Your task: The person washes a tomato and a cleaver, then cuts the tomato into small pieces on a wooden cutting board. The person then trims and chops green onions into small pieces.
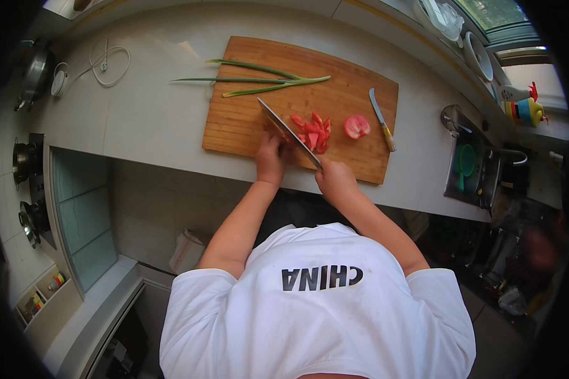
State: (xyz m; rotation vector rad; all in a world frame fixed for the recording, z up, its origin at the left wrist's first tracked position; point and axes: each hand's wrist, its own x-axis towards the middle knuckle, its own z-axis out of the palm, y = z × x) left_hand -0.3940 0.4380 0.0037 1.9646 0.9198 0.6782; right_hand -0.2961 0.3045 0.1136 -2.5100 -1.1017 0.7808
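Note:
My right hand (337, 181) grips the handle of a kitchen knife with a broad blade (285, 129), which slants up to the left over a wooden cutting board (239, 128). On the blade's left side, close to it, is my left hand (271, 158); its fingers are bent and partly hidden, so whether they hold anything does not show. Cut tomato pieces (315, 132) lie heaped just right of the blade. Farther right rests a tomato half (356, 127), cut face showing. Beyond it lies a small knife (380, 118) with a curved blade. Green scallions (284, 82) stretch across the board's far left.
The board sits on a white counter (147, 113). A white corded device (59, 84) lies at the left, near a metal pot (38, 73). At the right is a sink (472, 166) with a green ladle (463, 161). Bottles (526, 111) stand by the window.

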